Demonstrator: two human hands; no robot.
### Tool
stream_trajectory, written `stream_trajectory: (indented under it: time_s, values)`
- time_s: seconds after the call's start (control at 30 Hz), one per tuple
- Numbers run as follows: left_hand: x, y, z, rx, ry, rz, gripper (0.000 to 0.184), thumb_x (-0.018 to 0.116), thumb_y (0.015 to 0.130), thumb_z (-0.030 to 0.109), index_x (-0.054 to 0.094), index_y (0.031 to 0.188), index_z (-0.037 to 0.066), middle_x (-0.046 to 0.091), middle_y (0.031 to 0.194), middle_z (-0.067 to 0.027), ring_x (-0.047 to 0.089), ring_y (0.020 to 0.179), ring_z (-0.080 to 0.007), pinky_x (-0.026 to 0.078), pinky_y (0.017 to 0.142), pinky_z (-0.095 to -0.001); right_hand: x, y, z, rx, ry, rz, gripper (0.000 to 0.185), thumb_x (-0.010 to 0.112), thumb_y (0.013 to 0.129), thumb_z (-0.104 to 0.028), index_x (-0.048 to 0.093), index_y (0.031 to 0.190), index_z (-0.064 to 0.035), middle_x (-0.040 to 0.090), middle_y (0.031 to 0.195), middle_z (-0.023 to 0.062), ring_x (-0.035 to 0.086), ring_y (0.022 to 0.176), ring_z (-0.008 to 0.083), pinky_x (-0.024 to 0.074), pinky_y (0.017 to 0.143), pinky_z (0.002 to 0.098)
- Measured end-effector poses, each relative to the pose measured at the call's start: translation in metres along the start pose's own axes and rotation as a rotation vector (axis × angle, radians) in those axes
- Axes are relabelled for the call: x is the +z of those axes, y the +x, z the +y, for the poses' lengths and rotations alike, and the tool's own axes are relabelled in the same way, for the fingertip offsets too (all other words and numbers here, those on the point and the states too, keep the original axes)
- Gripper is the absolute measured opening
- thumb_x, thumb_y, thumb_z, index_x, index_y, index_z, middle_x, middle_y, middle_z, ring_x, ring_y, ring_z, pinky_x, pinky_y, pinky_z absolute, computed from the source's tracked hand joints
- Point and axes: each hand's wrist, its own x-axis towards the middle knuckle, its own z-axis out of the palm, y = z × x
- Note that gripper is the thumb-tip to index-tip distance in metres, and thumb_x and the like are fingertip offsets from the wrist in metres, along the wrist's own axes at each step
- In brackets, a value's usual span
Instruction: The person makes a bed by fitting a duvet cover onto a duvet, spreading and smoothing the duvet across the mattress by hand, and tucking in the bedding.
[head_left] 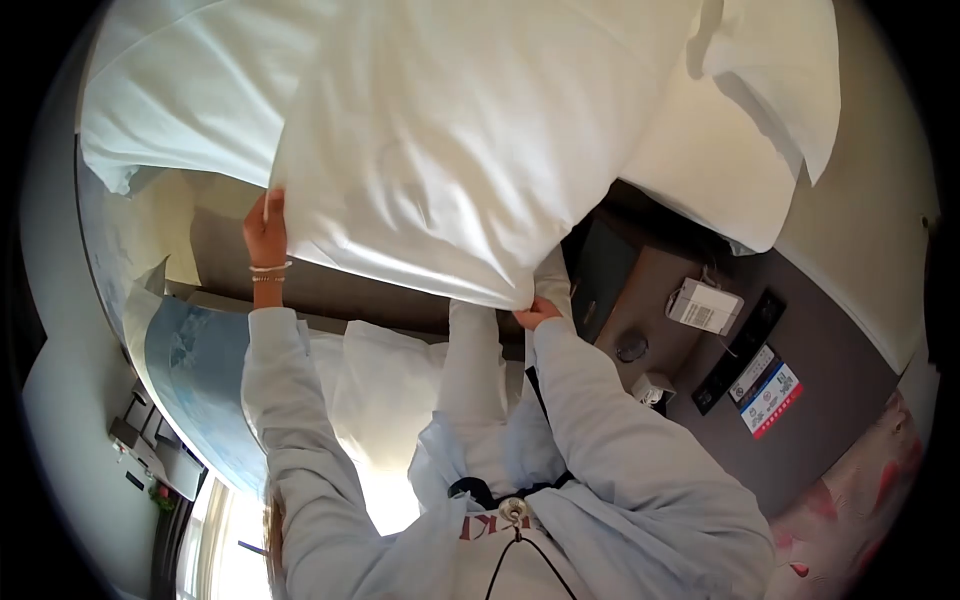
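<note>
A large white pillow (pixel 430 170) with a smooth, shiny cover fills the upper middle of the head view. My left hand (pixel 265 235), with bracelets at its wrist, pinches the pillow's left edge close to a corner. At the near right corner, the fingers of my right hand (pixel 538 314) are closed on the same pillow. Its near edge runs between both hands, with soft folds across the cloth. More white bedding (pixel 190 90) lies beyond it on the left, and another white pillow (pixel 715 150) shows on the right.
Right of my legs is a brown bedside table (pixel 800 350) with a white tagged box (pixel 705 305), a round dark object (pixel 632 346), a black socket strip (pixel 738 352) and a printed card (pixel 770 398). White bedding (pixel 380 390) and a blue patterned panel (pixel 200 360) lie at left.
</note>
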Motion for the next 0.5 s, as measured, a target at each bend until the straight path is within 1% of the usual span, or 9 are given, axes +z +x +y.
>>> stream_trajectory:
  time_s: [0.07,0.1,0.17,0.27,0.3,0.33,0.4,0.43,0.5]
  values:
    - [-0.011,-0.011,0.02,0.059,-0.098,-0.059,0.033,0.05,0.083,0.027,0.053,0.071,-0.004,0.035,0.05,0.0012,0.029,0.049,-0.0056,0.025,0.041,-0.0223,-0.031,0.054,-0.05,-0.219,-0.558,-0.276,0.02,0.037,0.086,-0.007,0.053,0.099,-0.0031,0.056,0.094,0.0065,0.051,0.093,0.02,0.044,0.079,0.0328]
    - [-0.022,-0.019,0.03,0.062,-0.099,-0.114,0.034,0.049,0.084,0.028,0.053,0.07,-0.003,0.035,0.049,0.0009,0.029,0.048,-0.006,0.024,0.041,-0.0226,-0.035,0.065,-0.071,-0.008,-0.471,-0.266,0.021,0.036,0.087,-0.007,0.053,0.099,-0.0038,0.055,0.095,0.0064,0.051,0.093,0.0207,0.0429,0.08,0.0328]
    - [-0.039,-0.043,0.052,0.25,0.016,0.035,0.034,0.047,0.084,0.027,0.051,0.068,-0.003,0.034,0.049,0.0006,0.029,0.047,-0.0061,0.023,0.041,-0.0226,0.015,-0.023,0.013,-0.175,-0.043,0.111,0.023,0.033,0.088,-0.007,0.053,0.099,-0.0055,0.054,0.097,0.0071,0.05,0.091,0.0224,0.0409,0.081,0.035]
    - [-0.059,-0.059,0.068,0.021,-0.012,0.091,0.031,0.048,0.084,0.024,0.053,0.071,-0.004,0.036,0.049,-0.0017,0.031,0.047,-0.006,0.026,0.04,-0.022,-0.031,0.006,0.008,-0.097,-0.085,0.079,0.023,0.034,0.087,-0.007,0.055,0.094,-0.0083,0.055,0.094,0.0059,0.051,0.088,0.0217,0.042,0.078,0.0382]
    - [-0.056,-0.061,0.038,0.04,0.077,0.1,0.029,0.049,0.084,0.023,0.055,0.074,-0.004,0.039,0.05,-0.0021,0.032,0.048,-0.006,0.028,0.041,-0.022,-0.072,0.054,-0.019,-0.292,-0.719,-0.131,0.022,0.034,0.088,-0.007,0.056,0.093,-0.0096,0.055,0.093,0.0056,0.051,0.086,0.0216,0.0423,0.077,0.0396]
    - [-0.048,-0.06,0.004,0.063,0.17,0.118,0.028,0.05,0.083,0.022,0.056,0.076,-0.004,0.041,0.05,-0.0026,0.034,0.05,-0.0059,0.031,0.042,-0.0219,-0.113,0.101,-0.045,-0.629,-1.278,-0.22,0.022,0.034,0.088,-0.007,0.056,0.091,-0.0109,0.055,0.091,0.0054,0.052,0.085,0.0216,0.0427,0.077,0.0409]
    - [-0.029,-0.041,-0.002,0.003,0.204,0.077,0.023,0.052,0.082,0.02,0.057,0.078,-0.002,0.043,0.051,-0.0112,0.035,0.05,-0.007,0.033,0.044,-0.023,-0.067,0.038,-0.015,-0.282,-0.366,0.018,0.021,0.035,0.088,-0.009,0.057,0.087,-0.0113,0.056,0.088,0.0041,0.053,0.08,0.021,0.0436,0.074,0.039]
    - [-0.023,-0.038,-0.001,0.007,0.211,0.081,0.026,0.052,0.083,0.022,0.057,0.077,-0.003,0.042,0.05,-0.0111,0.035,0.049,-0.0073,0.033,0.044,-0.0236,-0.048,0.015,-0.005,-0.102,0.087,0.135,0.021,0.036,0.088,-0.009,0.057,0.085,-0.0116,0.057,0.086,0.0035,0.053,0.078,0.0207,0.044,0.073,0.0381]
    - [-0.006,-0.029,-0.014,0.018,0.211,0.076,0.028,0.051,0.083,0.023,0.057,0.076,-0.003,0.042,0.05,-0.0111,0.035,0.049,-0.0077,0.034,0.044,-0.0243,-0.027,0.0,-0.001,-0.126,0.026,0.117,0.021,0.037,0.088,-0.009,0.057,0.084,-0.0111,0.057,0.086,0.0032,0.053,0.079,0.0202,0.045,0.071,0.0377]
